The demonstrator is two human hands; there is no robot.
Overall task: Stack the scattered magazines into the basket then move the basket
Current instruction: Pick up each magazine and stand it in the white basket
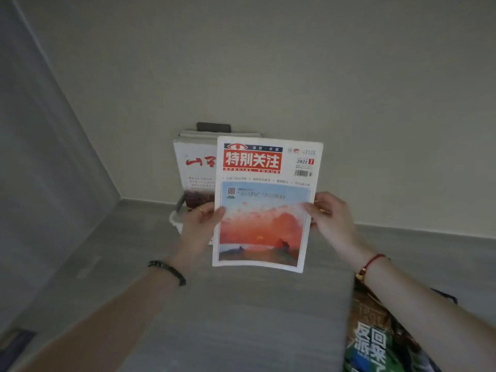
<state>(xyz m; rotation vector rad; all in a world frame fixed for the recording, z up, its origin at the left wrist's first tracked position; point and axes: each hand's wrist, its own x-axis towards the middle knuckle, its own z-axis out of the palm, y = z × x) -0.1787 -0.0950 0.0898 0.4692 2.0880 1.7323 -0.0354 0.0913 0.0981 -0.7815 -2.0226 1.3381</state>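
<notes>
Nearest, a green-covered magazine (375,342) lies flat on the floor (241,318) under the right forearm, not yet gathered. Above the floor, the "Special Focus" magazine (265,205) is held by both long edges. The left hand (200,224) pinches one edge, thumb on the cover, and the right hand (331,216) pinches the other. Its long axis points away from the person. Beyond and slightly left is the white basket (175,220), at the foot of the wall (268,63). The stacked magazines (196,167) stand upright in it. The left hand is nearer.
</notes>
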